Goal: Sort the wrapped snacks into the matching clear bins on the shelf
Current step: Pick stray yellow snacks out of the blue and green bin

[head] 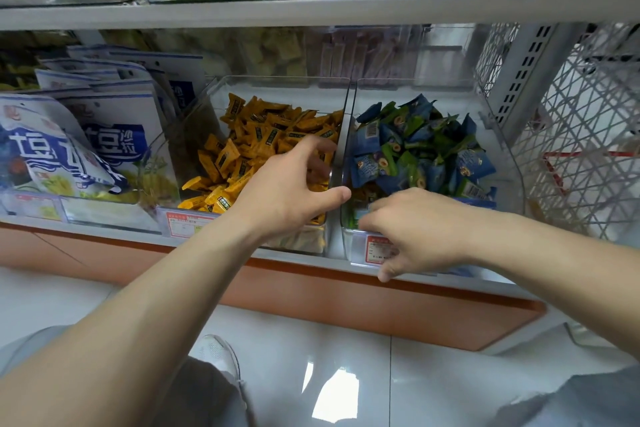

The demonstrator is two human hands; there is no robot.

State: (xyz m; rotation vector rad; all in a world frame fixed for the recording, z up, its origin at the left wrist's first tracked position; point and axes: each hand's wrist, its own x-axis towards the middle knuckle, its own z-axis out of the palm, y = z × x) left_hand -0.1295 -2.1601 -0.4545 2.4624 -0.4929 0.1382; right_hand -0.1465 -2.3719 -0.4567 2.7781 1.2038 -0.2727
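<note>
Left hand (294, 184): hovers over the yellow bin (194, 121), fingers half bent and spread. The tips are blurred, so I cannot tell whether they hold a wrapper.
Left thumb: stretched out sideways towards the wall between the two bins, probably to steady the hand there.
Yellow snacks (249, 149): heaped just under and beyond the left fingertips, in their own bin.
Right hand (415, 229): reaches into the front of the blue bin (505, 156) with the fingers curled down. The knuckles hide the tips, so I cannot tell if they hold anything.
Blue and green snacks (415, 146): piled just beyond the right fingers, filling the back of that bin.
Stray wrappers (362, 193): a few yellow-orange ones lie at the front corner of the blue bin, just beside the right fingertips and the left thumb. They look misplaced.
Likely reason: the right hand seems to be picking strays out, with the left close by to pass them across.
Price tag (379, 250): on the bin front, below the right fingers.
</note>
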